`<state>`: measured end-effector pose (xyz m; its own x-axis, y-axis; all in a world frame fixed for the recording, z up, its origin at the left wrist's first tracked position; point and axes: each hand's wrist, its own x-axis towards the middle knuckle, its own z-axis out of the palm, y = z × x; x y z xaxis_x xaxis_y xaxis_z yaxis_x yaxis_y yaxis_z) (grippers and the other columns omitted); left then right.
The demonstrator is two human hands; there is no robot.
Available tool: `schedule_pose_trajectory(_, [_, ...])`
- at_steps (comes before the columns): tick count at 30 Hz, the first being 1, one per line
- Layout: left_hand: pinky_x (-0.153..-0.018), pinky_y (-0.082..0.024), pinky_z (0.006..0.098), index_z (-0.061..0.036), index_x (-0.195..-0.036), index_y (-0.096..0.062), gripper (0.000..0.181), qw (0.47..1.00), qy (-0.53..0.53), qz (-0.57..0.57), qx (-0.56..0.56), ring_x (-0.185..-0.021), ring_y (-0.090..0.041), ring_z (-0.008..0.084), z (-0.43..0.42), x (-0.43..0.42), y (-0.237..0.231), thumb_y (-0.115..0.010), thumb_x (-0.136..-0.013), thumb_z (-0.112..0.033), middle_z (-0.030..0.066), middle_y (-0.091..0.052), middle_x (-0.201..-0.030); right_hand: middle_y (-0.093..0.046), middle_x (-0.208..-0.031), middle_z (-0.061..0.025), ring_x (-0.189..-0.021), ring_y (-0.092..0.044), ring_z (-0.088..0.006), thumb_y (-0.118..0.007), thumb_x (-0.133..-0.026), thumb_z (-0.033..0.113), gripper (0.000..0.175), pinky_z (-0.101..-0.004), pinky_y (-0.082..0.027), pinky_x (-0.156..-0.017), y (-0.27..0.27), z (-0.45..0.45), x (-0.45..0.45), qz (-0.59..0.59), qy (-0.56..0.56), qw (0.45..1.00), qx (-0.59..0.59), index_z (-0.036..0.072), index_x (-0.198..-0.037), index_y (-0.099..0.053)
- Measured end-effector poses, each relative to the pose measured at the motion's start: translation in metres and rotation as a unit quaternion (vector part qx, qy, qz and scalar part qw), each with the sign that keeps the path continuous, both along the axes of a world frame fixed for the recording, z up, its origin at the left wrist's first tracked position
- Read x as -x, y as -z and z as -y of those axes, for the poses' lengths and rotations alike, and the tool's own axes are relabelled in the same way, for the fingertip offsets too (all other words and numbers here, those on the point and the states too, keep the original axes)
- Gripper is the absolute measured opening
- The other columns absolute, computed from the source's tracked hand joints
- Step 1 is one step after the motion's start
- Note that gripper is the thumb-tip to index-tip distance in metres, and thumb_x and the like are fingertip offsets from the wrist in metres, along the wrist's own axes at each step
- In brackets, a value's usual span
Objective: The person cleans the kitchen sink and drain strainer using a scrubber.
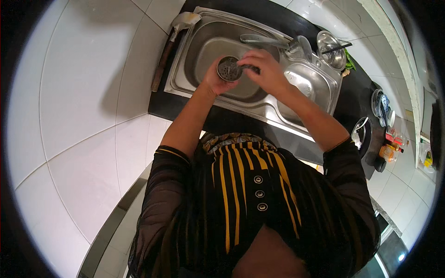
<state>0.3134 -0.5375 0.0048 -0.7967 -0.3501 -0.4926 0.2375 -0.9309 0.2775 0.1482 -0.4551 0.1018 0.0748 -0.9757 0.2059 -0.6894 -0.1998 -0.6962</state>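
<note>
Over the larger basin of a stainless steel double sink (222,33), my left hand (216,79) holds a small round metal strainer (228,69) with holes in its bottom. Its opening faces up. Just to the right, my right hand (266,71) pinches a dark wire-like bundle, perhaps a scouring pad (251,68), close to the strainer's rim. Whether the bundle touches the rim cannot be told. Behind my right hand the faucet (264,40) reaches over the large basin.
A spatula (170,41) with a wooden handle lies left of the sink. The smaller basin (309,83) is at the right. Beyond it stand a metal bowl (328,43) with chopsticks, green vegetables (350,60), stacked dishes (377,102), a pan (365,139) and bottles (387,151).
</note>
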Motion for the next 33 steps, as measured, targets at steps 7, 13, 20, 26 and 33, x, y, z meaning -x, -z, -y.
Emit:
schedule_pose_trajectory(7, [-0.073, -0.052, 0.0371, -0.0112, -0.108, -0.056, 0.042, 0.995, 0.014, 0.098, 0.029, -0.092, -0.060, 0.0206, -0.013, 0.017, -0.002, -0.038, -0.091, -0.045, 0.0068, -0.060, -0.102, -0.059, -0.093, -0.0070, -0.087, -0.055, -0.0274, -0.056, -0.073, 0.008, 0.016, -0.0398, -0.045, -0.075, 0.020, 0.010, -0.010, -0.329, -0.158, 0.931, -0.019, 0.005, -0.086, -0.065])
schedule_pose_trajectory(13, [-0.049, -0.044, 0.0267, -0.0129, -0.094, -0.056, 0.036, 0.966, -0.024, 0.185, 0.181, -0.069, -0.058, 0.0125, -0.026, 0.017, 0.015, -0.046, -0.087, -0.046, 0.0001, -0.061, -0.083, -0.063, -0.088, -0.0105, -0.080, -0.057, -0.0256, -0.058, -0.072, 0.012, 0.016, -0.0384, -0.046, -0.070, 0.016, 0.027, -0.023, -0.082, -0.094, 0.905, -0.406, 0.004, -0.084, -0.066])
schedule_pose_trajectory(20, [-0.076, -0.049, 0.0368, -0.0087, -0.109, -0.056, 0.042, 0.980, -0.044, 0.183, 0.069, -0.091, -0.059, 0.0193, -0.011, 0.008, -0.001, -0.040, -0.090, -0.043, 0.0067, -0.060, -0.102, -0.064, -0.091, -0.0101, -0.082, -0.056, -0.0296, -0.055, -0.073, 0.008, 0.015, -0.0396, -0.045, -0.072, 0.045, 0.015, -0.016, -0.085, -0.015, 0.995, 0.044, 0.005, -0.084, -0.065])
schedule_pose_trajectory(26, [-0.060, -0.049, 0.0304, -0.0121, -0.104, -0.058, 0.038, 0.972, -0.049, 0.197, 0.115, -0.075, -0.058, 0.0166, -0.019, 0.010, 0.035, -0.050, -0.085, -0.044, 0.0029, -0.061, -0.093, -0.063, -0.095, -0.0099, -0.087, -0.058, -0.0286, -0.056, -0.074, 0.017, 0.019, -0.0417, -0.046, -0.078, 0.071, -0.002, -0.031, -0.138, -0.028, 0.978, -0.156, 0.008, -0.087, -0.067])
schedule_pose_trajectory(33, [-0.081, -0.047, 0.0358, -0.0074, -0.110, -0.056, 0.042, 0.943, -0.124, 0.260, 0.166, -0.098, -0.057, 0.0209, 0.001, -0.014, -0.006, -0.044, -0.089, -0.041, 0.0080, -0.060, -0.104, -0.064, -0.089, -0.0137, -0.080, -0.060, -0.0316, -0.054, -0.079, 0.028, 0.026, -0.0372, -0.046, -0.074, 0.059, -0.002, 0.014, 0.063, 0.125, 0.964, -0.228, 0.009, -0.092, -0.066])
